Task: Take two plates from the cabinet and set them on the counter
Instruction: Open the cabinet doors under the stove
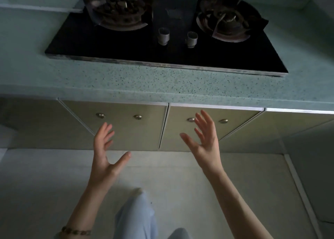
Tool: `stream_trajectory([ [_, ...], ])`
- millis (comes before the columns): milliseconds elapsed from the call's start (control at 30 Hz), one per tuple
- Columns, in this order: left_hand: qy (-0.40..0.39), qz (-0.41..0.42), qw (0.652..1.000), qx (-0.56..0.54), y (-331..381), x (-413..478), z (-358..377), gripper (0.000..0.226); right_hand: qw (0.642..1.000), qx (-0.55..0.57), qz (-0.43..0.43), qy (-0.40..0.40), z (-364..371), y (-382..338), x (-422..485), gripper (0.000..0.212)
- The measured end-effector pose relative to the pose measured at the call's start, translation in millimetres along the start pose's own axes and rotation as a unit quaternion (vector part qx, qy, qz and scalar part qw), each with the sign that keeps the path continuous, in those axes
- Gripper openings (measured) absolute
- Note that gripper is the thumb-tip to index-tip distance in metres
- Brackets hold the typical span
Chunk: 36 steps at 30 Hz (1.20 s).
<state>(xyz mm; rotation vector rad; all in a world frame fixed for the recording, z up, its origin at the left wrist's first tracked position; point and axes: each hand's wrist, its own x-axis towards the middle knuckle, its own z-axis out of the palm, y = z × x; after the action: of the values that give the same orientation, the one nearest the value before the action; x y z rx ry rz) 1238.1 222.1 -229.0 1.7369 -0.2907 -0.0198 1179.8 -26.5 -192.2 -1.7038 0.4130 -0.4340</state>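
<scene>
Two beige cabinet doors sit shut under the counter, the left door [126, 128] and the right door [233, 130], each with two round metal knobs. My left hand [105, 152] is held in front of the left door with fingers spread, holding nothing. My right hand [204, 139] is raised in front of the right door, fingers spread, its fingertips close to a knob [190, 119]. No plates are in view. The speckled green counter [162, 81] runs above the doors.
A black two-burner gas hob [126, 45] with two silver dials is set into the counter. More cabinet panels flank the two doors. Pale tiled floor [198, 193] lies below, with my light-blue trouser legs [137, 218] at the bottom centre.
</scene>
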Motion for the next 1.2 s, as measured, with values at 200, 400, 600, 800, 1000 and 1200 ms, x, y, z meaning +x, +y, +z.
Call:
stream_trajectory([
  [200,-0.01,0.086,0.996,0.033,-85.1,15.1,12.5,0.09,0.995,0.002,-0.095,-0.016,24.8,82.0,11.9,0.078],
  [400,-0.027,0.184,0.98,0.074,-145.1,34.3,28.9,0.089,0.981,0.011,-0.195,-0.009,38.5,126.0,30.1,0.075],
  [600,-0.043,0.269,0.949,0.156,-158.1,45.7,36.9,0.09,0.963,-0.034,-0.266,-0.027,39.2,137.4,33.1,0.075],
  [800,-0.035,0.241,0.963,0.114,-136.0,46.8,43.5,0.089,0.971,0.017,-0.231,-0.053,40.5,126.1,33.6,0.069],
  [1000,0.027,0.079,0.967,-0.239,-78.9,71.6,58.1,0.061,0.967,0.224,-0.083,-0.091,62.0,105.5,49.5,0.048],
  [1200,0.029,-0.034,0.908,-0.418,-55.5,77.1,78.3,0.046,0.876,0.453,0.072,-0.148,81.5,86.5,66.8,0.049],
])
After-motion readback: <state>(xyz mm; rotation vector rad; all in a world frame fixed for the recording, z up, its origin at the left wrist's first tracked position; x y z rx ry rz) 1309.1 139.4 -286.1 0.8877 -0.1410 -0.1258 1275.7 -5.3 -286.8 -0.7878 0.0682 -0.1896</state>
